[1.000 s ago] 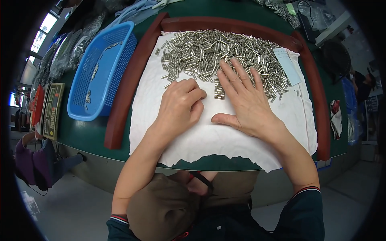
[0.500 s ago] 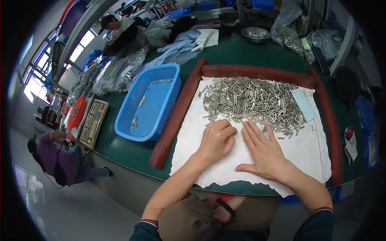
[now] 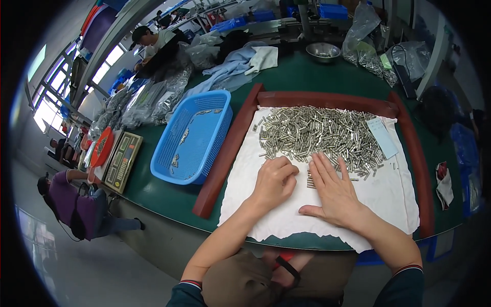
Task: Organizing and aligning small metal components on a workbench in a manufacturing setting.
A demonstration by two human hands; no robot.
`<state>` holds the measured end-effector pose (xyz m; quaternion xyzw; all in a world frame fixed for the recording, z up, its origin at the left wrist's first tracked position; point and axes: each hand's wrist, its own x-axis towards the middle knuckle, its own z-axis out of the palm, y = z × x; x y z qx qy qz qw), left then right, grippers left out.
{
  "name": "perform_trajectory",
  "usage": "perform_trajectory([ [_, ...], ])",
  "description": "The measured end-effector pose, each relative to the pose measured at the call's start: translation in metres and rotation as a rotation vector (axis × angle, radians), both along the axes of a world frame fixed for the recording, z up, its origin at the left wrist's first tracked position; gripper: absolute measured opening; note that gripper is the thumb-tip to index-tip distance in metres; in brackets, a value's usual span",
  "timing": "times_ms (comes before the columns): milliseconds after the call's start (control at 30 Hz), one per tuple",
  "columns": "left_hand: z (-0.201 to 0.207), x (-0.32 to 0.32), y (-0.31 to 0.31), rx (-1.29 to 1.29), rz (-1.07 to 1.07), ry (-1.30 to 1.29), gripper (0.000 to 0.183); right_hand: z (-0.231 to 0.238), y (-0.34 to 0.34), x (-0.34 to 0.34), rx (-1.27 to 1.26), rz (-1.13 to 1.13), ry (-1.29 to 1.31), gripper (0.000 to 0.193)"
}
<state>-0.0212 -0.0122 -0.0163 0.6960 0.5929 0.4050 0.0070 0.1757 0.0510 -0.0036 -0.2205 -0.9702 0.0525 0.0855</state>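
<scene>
A heap of small silvery metal pins (image 3: 317,130) covers the far part of a white cloth (image 3: 266,222). At the heap's near edge, my left hand (image 3: 276,181) is closed, its fingers curled down and its thumb against them. Whatever those fingertips may hold is hidden. To its right my right hand (image 3: 335,192) lies flat with fingers stretched out and thumb apart. Several pins lined up side by side (image 3: 310,179) show at the left edge of its fingers; part of that row is covered by the hand.
Dark red bars (image 3: 327,99) border the cloth on three sides. A pale blue paper slip (image 3: 382,139) lies on the heap's right side. Left stand a blue basket (image 3: 162,166) with a few pins and a scale (image 3: 123,162). A metal bowl (image 3: 323,51) stands behind.
A short row of pins now shows beside my right fingers, where little of it showed before. Both hands stay nearly in place. The whole view has shifted slightly.
</scene>
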Motion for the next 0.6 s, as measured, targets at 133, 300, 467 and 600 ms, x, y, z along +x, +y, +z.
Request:
perform_trajectory([
  [133,0.001,0.0,0.0,0.014,-0.016,0.011,0.014,-0.002,0.002,-0.001,-0.031,-0.006,-0.01,0.11],
  [300,-0.003,0.0,0.001,0.0,-0.017,-0.002,0.013,-0.002,-0.001,-0.001,-0.039,0.015,-0.041,0.11],
  [467,-0.001,0.002,0.0,-0.013,-0.025,-0.004,0.013,0.001,-0.009,0.003,-0.012,0.029,-0.069,0.109],
  [600,-0.001,0.001,-0.002,-0.04,-0.016,-0.014,0.008,0.009,-0.015,0.003,0.062,0.055,-0.009,0.094],
])
